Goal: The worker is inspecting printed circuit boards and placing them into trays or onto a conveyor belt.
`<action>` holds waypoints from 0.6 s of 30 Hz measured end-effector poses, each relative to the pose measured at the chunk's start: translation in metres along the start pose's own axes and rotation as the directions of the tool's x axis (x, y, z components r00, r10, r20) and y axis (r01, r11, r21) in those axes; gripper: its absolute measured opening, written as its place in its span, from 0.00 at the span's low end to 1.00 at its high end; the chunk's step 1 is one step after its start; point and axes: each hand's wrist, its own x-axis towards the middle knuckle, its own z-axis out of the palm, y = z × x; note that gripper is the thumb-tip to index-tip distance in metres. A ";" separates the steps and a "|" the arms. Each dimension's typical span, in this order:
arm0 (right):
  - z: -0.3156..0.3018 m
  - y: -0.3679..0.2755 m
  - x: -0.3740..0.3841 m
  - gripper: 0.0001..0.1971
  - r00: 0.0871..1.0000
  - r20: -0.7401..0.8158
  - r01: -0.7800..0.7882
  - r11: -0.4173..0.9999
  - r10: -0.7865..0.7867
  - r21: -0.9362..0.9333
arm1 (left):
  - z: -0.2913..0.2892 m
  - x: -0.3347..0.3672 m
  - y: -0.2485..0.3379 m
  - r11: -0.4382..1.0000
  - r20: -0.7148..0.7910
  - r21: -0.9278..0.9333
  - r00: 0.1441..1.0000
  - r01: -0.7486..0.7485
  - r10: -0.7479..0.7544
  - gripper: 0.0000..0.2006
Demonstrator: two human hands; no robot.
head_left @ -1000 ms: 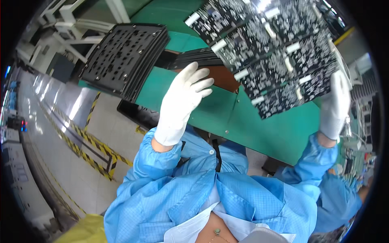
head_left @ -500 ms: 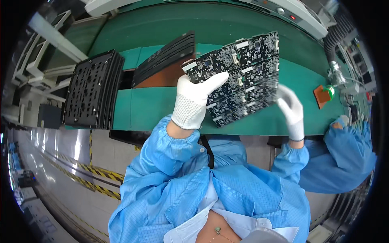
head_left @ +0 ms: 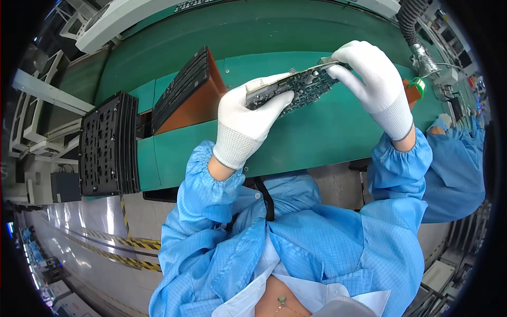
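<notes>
In the head view, the only one, the circuit board panel [head_left: 305, 89] is held up near the centre of the frame, slightly above it, over the green surface [head_left: 317, 137]. The left hand [head_left: 240, 116] is closed on the panel's left end, its thumb laid along the component side and the other fingers mostly hidden behind. The right hand [head_left: 372, 76], in the upper right of the frame, is curled in, thumb and fingertips nearly together at the panel's far corner, and appears to pinch it there. Half a second ago the component face was turned broadly to the camera and the right hand was blurred beside the right edge; now the panel is tipped almost edge-on and both ends are taken. To judge by that, it is being turned under two-handed control, with its long edge brought into sight and most of its face foreshortened. Left of centre, a leaning stack of dark slabs [head_left: 182, 87] shows an orange-brown side; farther left is a stack of perforated black plates [head_left: 100, 145]. At the right, a green roll [head_left: 420, 87] lies near a co-worker's blue sleeve [head_left: 454, 174].
</notes>
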 end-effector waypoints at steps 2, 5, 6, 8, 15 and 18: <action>0.004 0.000 0.002 0.09 0.999 0.012 -0.046 0.999 0.047 -0.010 | 0.000 0.001 -0.001 1.000 -0.018 0.009 1.000 0.003 -0.003 0.13; 0.005 -0.002 0.004 0.09 0.995 0.010 -0.099 0.994 0.099 -0.045 | 0.000 0.002 -0.002 0.998 -0.077 0.052 0.997 -0.021 0.025 0.12; 0.005 -0.001 0.004 0.09 0.995 0.008 -0.102 0.993 0.102 -0.053 | 0.002 0.003 -0.001 1.000 -0.083 0.021 0.997 0.006 -0.004 0.11; 0.005 0.002 0.003 0.09 0.995 -0.006 -0.100 0.994 0.100 -0.034 | 0.005 0.004 -0.001 1.000 -0.074 -0.016 0.997 0.025 -0.026 0.10; 0.021 0.007 0.003 0.09 0.967 -0.209 -0.196 0.944 0.143 -0.264 | 0.030 0.019 -0.012 0.996 -0.191 0.000 0.977 -0.094 0.092 0.11; 0.019 0.032 0.000 0.11 0.920 -0.276 -0.319 0.941 0.278 -0.113 | 0.026 0.031 -0.019 0.996 -0.206 -0.001 0.975 -0.087 0.085 0.14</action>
